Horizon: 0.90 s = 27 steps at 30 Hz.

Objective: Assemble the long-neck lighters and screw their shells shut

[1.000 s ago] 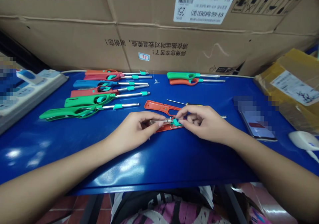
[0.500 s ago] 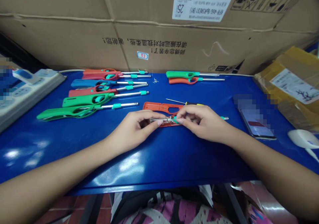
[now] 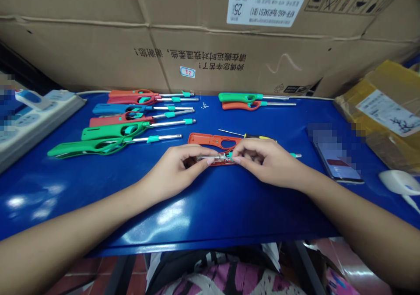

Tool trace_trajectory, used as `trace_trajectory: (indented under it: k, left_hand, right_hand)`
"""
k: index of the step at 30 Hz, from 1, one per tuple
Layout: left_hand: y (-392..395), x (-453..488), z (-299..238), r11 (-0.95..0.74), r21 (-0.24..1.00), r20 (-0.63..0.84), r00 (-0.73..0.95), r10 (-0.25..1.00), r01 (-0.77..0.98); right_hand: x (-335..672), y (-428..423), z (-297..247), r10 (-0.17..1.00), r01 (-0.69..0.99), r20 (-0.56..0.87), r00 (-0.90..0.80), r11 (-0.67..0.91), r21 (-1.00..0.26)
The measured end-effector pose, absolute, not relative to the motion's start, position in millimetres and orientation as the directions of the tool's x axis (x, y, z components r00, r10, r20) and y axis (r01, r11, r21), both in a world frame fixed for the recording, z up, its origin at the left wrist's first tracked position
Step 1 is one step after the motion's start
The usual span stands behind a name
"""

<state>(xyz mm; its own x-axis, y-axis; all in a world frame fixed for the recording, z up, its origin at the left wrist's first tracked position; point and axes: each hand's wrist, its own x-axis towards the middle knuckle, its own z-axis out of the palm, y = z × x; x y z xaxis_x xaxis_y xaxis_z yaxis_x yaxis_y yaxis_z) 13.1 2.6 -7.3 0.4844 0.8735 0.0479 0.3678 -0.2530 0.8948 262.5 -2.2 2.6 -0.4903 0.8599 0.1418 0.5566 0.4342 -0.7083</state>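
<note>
In the head view, my left hand [image 3: 183, 166] pinches a clear gas tank [image 3: 206, 157] between thumb and fingers. It lies over the lower orange half-shell [image 3: 223, 163] of an opened long-nosed lighter. My right hand [image 3: 262, 159] closes its thumb and fingertips on the green trigger [image 3: 229, 156] at the tank's right end. Its fingers hide most of the mechanism. The lighter's metal tip [image 3: 298, 155] shows to the right, past my right hand. Just behind lies the other orange half-shell [image 3: 200, 138], and a screwdriver [image 3: 251, 136] with a yellow and black handle lies beyond my right hand.
Several assembled lighters [image 3: 111, 131] lie in a row at left, and two more [image 3: 241, 105] at the back. A phone [image 3: 339, 159], a white mouse-like device [image 3: 398, 182] and a taped parcel [image 3: 390, 111] are at right. A power strip [image 3: 42, 117] stands left; a big cardboard box [image 3: 108, 54] walls the back.
Almost nothing differs. Both hands keep their grip at the same spot, and the view has shifted very slightly.
</note>
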Motion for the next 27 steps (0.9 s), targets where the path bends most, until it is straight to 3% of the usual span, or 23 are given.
trace_trajectory:
  k: [27]
  left_hand:
    - [1.7,12.3,-4.6,-0.396,0.817,0.13,0.535,0.835,0.419]
  right_hand:
    - [264.9,-4.2,1.3,0.851,0.544,0.15,-0.504,0.447,-0.71]
